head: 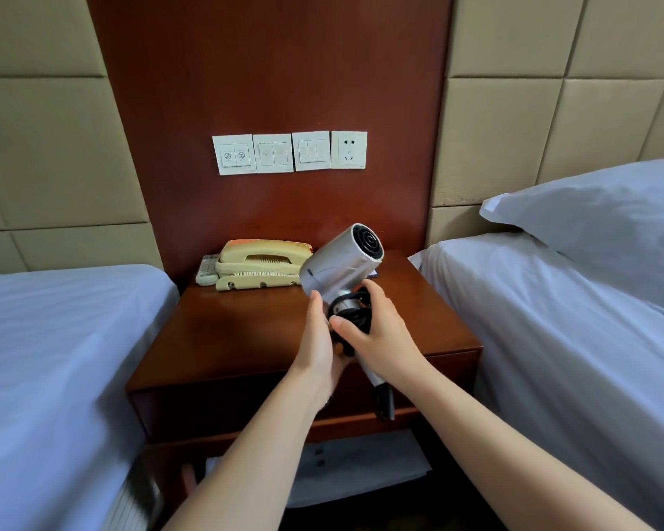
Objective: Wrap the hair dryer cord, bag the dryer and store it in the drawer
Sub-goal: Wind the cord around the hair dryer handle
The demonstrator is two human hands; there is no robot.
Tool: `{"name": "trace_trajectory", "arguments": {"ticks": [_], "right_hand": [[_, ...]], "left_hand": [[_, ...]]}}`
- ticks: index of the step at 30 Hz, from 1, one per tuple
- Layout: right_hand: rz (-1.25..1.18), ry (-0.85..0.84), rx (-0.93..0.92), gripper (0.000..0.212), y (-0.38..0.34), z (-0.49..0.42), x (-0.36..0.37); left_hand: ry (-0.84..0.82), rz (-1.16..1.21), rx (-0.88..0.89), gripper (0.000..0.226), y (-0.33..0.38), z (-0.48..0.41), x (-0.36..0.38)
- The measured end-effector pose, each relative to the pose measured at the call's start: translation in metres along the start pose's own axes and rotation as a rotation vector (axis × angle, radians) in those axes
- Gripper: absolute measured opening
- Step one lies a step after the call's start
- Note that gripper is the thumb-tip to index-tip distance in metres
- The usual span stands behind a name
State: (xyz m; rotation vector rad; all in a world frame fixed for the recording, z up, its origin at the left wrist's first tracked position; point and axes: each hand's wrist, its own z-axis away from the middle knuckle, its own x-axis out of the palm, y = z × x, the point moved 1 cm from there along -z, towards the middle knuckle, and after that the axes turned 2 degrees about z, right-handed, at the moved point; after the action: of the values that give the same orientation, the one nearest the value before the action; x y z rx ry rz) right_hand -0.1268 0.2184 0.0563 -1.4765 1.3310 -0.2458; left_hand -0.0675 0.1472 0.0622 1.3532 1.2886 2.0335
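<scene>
- Presently the hair dryer [338,262] is held in the air above the front half of the counter [227,331], touching nothing but the two hands.
- Its long axis runs on a slant: the barrel is up and away, its grille facing the wall, and the handle end [385,396] points down toward the person, past the counter's front edge.
- The cord [357,314] lies in black loops about the handle just under the barrel, between the two hands. The plug is not visible.
- The right hand [380,339] clasps these loops: its fingers [372,291] curl over the top of the bundle and the thumb presses the near side.
- The left hand [319,346] lies against the left side of the handle, thumb pointing up at the barrel. Its remaining fingers are hidden behind the dryer, so I cannot tell whether they clasp it.
- Judgement: wrapping is under way or near its end, and the right hand is the one controlling the cord.
- A dark recess [227,408] opens directly beneath the counter top, below the hands. A white item [361,469] lies lower still; whether it is the bag cannot be told.
- Judgement: the coming move goes downward, and the handle end already leads that way.
- Risk, as judged: loosening the right-hand hold may let the loops spring off.
- A telephone [261,262] stands at the counter's rear, clear of the dryer.
</scene>
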Motion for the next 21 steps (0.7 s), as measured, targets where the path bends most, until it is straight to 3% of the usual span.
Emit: {"name": "trace_trajectory", "arguments": {"ticks": [5,12,18,21], "right_hand": [[0.010,0.030,0.077,0.060,0.016,0.001,-0.016],[-0.075,0.065,0.172,0.055,0.030,0.007,-0.032],[-0.345,0.059,0.349,0.055,0.044,0.006,-0.023],[-0.562,0.062,0.490,0.064,0.053,0.002,-0.015]], "left_hand": [[-0.079,-0.181,-0.012,0.059,-0.014,-0.011,-0.002],[-0.084,-0.434,0.061,0.036,-0.019,-0.012,-0.001],[-0.010,-0.564,0.141,0.033,-0.022,-0.013,-0.004],[0.024,-0.757,0.196,0.027,-0.021,-0.012,-0.012]]}}
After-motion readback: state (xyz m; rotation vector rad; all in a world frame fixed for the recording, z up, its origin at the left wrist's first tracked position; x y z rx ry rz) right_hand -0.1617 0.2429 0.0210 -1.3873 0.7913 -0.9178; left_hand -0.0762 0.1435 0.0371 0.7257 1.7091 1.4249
